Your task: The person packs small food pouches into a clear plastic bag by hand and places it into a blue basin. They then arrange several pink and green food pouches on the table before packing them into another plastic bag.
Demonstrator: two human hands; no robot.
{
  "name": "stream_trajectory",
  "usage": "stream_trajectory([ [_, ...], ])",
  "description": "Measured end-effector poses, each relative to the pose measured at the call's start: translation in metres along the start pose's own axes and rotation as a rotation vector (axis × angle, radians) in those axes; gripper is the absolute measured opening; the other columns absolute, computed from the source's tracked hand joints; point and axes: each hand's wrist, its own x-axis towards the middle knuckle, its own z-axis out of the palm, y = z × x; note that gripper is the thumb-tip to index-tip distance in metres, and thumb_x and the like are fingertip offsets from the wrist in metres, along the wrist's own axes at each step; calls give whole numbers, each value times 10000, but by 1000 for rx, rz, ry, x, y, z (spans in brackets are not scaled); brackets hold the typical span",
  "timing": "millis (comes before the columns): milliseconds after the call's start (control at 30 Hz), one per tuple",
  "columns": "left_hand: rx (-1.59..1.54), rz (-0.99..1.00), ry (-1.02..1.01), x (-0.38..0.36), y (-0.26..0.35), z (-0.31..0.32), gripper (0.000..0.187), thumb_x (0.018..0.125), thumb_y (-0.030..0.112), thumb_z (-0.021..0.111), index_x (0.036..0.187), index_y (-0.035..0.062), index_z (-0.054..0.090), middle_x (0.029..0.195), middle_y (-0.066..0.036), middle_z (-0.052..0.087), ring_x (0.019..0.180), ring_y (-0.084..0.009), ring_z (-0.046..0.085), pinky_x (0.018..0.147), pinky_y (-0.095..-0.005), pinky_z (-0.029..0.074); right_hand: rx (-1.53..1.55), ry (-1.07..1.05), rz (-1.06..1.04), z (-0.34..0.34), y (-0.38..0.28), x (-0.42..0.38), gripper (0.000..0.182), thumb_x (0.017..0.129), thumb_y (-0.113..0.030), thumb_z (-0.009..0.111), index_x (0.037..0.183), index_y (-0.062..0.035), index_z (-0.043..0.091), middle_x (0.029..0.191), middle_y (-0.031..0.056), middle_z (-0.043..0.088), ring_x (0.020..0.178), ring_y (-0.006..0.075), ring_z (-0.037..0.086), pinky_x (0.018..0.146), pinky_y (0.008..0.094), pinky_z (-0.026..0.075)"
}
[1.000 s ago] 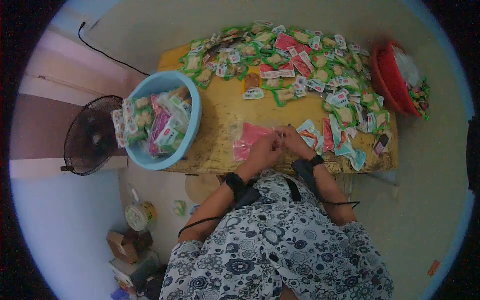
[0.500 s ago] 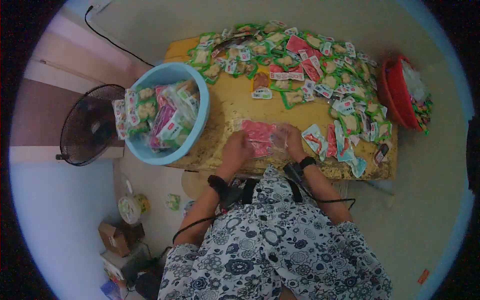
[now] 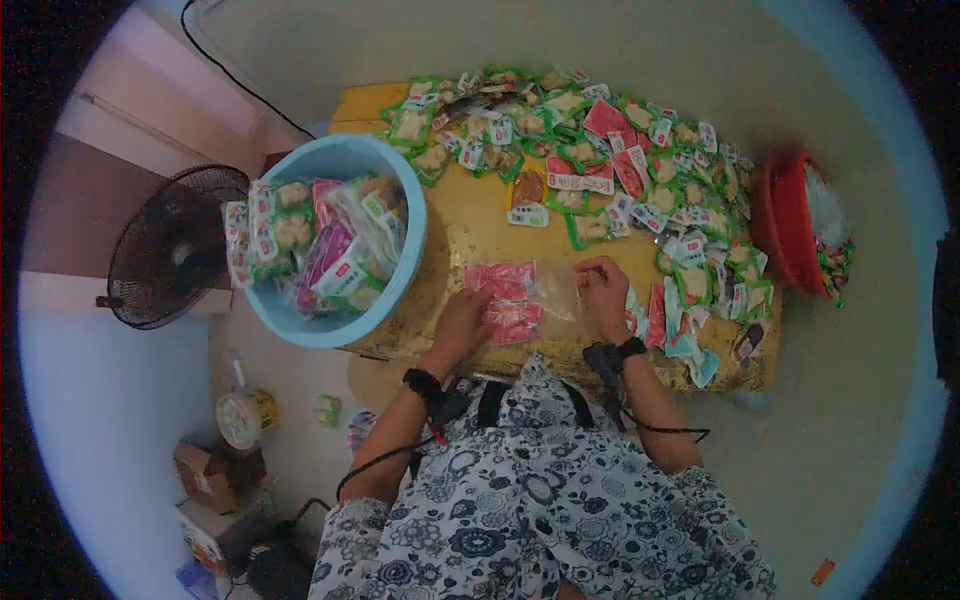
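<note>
Flat on the table in front of me lies a clear plastic bag (image 3: 558, 286) with pink packets (image 3: 515, 321) at its left end. My left hand (image 3: 463, 325) grips the bag's left edge, its bent fingers over the packets. At the opposite end, my right hand (image 3: 603, 296) pinches the see-through film between thumb and fingers. Just beyond my right hand are a slim red packet (image 3: 656, 315) and some pale blue-and-white packets (image 3: 682, 342), partly covered by the hand and wrist.
A light blue basin (image 3: 417, 230) full of bagged packets stands at the left of the yellow table (image 3: 465, 215). Green-edged packets (image 3: 590, 229) are heaped along the back and right. A red basin (image 3: 785, 225) is at the right edge, and a black fan (image 3: 180, 250) at far left.
My right hand has moved right, stretching out the empty end of the bag. My left hand has slid slightly left and nearer me, and the pink packets show more fully. The view has shifted a little.
</note>
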Motion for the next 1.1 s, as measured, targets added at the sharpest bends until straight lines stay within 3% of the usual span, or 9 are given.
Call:
stream_trajectory([
  [333,-277,-67,26,-5,-18,9,593,656,89,720,1234,96,586,1140,-160,600,1084,-350,547,950,-420,439,-548,252,-464,-2,-1,128,149,860,-85,635,986,-8,616,875,78,631,831,186,611,755,323,489],
  [467,-270,-103,-12,-3,-2,-13,630,633,76,715,1249,118,587,1160,-148,599,1090,-353,545,962,-423,433,-640,320,-382,-28,12,172,156,852,-111,624,967,-6,610,848,80,628,772,201,604,702,340,484],
  [567,-272,-113,-23,-1,-3,-14,641,630,79,720,1255,116,582,1169,-142,599,1100,-350,540,969,-423,428,-660,327,-119,-44,46,207,201,821,-135,640,976,-10,616,805,68,634,699,196,604,634,349,484],
  [700,-315,-56,33,-5,-3,-16,635,642,99,718,1261,119,577,1174,-143,594,1118,-347,529,977,-425,421,-619,274,-367,-50,76,235,232,785,-165,675,973,-36,631,750,55,642,620,170,591,584,344,478],
  [833,-284,-31,71,-7,-4,-12,627,658,119,717,1267,120,571,1178,-143,589,1130,-353,523,980,-427,417,-456,284,-319,-39,51,222,227,786,-165,697,964,-39,637,748,39,649,595,151,589,550,327,465],
  [933,-307,-81,45,-8,6,-23,623,672,122,715,1276,115,560,1184,-146,588,1137,-362,518,991,-429,410,-755,-20,-210,-54,54,225,334,792,-219,719,1041,-14,633,929,72,653,802,217,612,690,368,504],
  [1000,-342,-103,9,-7,7,-25,614,690,125,711,1282,106,552,1189,-149,588,1138,-362,518,992,-429,412,-631,-132,-1,-67,72,224,353,811,-235,714,1070,-10,633,1005,78,647,902,226,617,753,371,523],
  [1067,-384,-81,-25,-6,-10,-11,600,712,134,708,1288,94,545,1193,-153,588,1137,-357,522,983,-427,421,21,-2,280,-52,34,184,282,845,-208,684,1049,-20,636,980,53,635,888,175,603,729,334,517],
  [1100,-468,-168,-51,-6,-16,-5,604,723,143,713,1298,87,536,1196,-157,587,1151,-349,518,981,-425,426,80,-38,267,-46,14,162,257,860,-202,669,1046,-28,636,981,47,636,888,161,602,725,328,517],
])
